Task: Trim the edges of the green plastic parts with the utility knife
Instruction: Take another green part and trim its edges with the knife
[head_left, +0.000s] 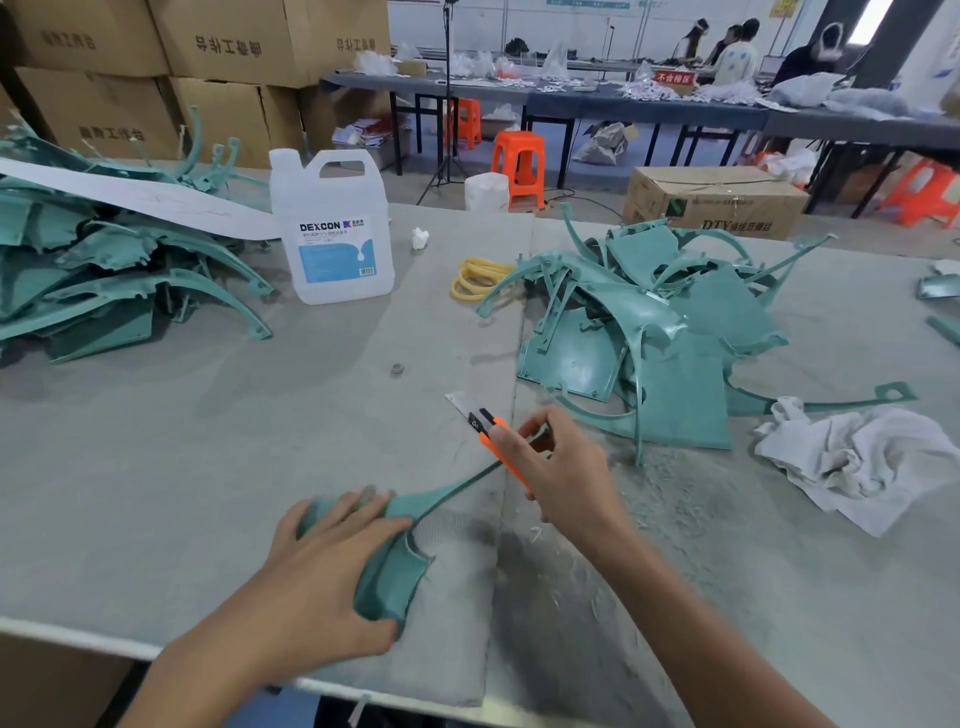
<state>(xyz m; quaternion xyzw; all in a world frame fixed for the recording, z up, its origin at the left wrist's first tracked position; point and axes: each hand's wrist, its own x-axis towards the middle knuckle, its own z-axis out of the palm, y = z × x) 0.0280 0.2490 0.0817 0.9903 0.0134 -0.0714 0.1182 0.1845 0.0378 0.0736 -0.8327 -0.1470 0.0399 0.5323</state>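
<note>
The right hand (561, 473) is closed around the orange utility knife (487, 439), its blade out, pointing away and left. The left hand (322, 566) grips the wide end of a green plastic part (392, 569) lying on the grey table (208, 441); the thin arm of the part reaches the right hand. A pile of green parts (649, 332) lies behind, near a white rag (857, 462)

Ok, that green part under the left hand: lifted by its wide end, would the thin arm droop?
Probably droops slightly: the green part tapers into a thin strip reaching the right hand, which grips the utility knife. Likely light, since its wall looks thin. It might slide on the table when pushed, as the left hand holds it down.
</note>
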